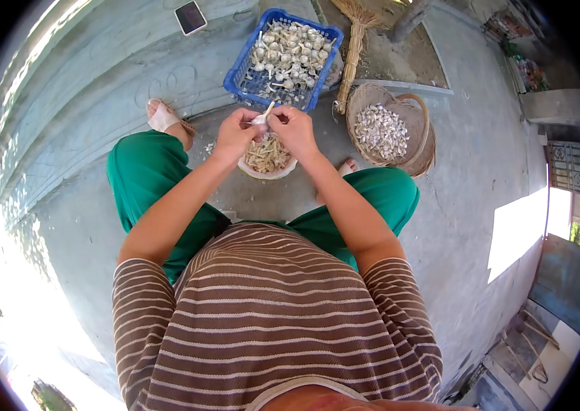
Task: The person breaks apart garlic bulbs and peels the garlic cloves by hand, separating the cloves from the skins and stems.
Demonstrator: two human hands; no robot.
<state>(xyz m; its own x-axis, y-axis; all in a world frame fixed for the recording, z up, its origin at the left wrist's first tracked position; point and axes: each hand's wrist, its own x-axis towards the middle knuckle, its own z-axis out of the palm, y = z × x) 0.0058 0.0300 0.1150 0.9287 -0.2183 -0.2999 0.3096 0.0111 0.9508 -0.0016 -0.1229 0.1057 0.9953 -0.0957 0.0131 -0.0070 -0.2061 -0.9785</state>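
the left hand (235, 132) and right hand (293, 129) are pinching the garlic bulb (259, 120) over the bowl (267, 176) of dry scraps (267, 157), where a slack grip could well lose it among them, its stem (269, 109) and long axis pointing away toward the blue crate (234, 77), leaning slightly right!

The plastic crate (238, 72) is solid blue; on its near side, a white garlic bulb (260, 119), green trousers (146, 171) and a brown T-shirt (276, 308) thinly striped white; to its right, a tan straw broom (353, 58).
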